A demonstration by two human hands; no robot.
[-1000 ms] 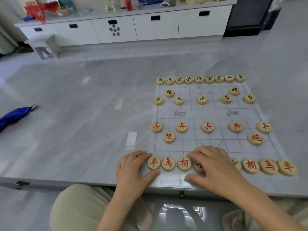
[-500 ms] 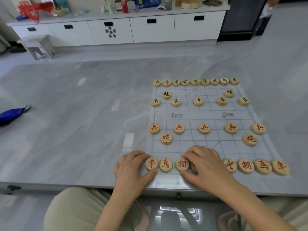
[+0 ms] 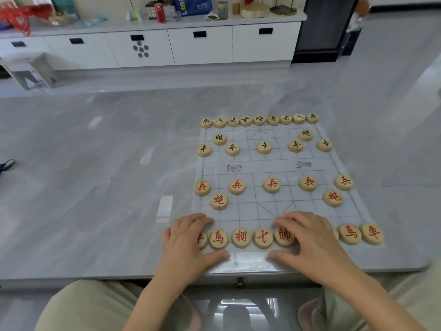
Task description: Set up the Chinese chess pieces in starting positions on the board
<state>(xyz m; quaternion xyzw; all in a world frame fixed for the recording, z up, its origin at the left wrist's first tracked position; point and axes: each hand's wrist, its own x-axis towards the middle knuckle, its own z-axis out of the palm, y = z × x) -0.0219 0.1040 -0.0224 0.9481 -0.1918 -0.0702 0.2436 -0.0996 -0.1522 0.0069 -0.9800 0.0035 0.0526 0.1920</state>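
Near edge, left hand (image 3: 188, 242), right hand (image 3: 312, 242) on red row (image 3: 241, 237) — grid (image 3: 253, 209) open

The person is wearing light khaki trousers (image 3: 90, 304), the cloth showing over both thighs at the near edge, left and right. Both forearms (image 3: 152, 304) are showing bare up from that edge, and the left hand (image 3: 188, 244) and right hand (image 3: 312, 244) are showing uncovered, with short nails.

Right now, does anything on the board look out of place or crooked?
Nothing stands out: the pieces sit in tidy rows on the board. The right hand hides part of the red back row.
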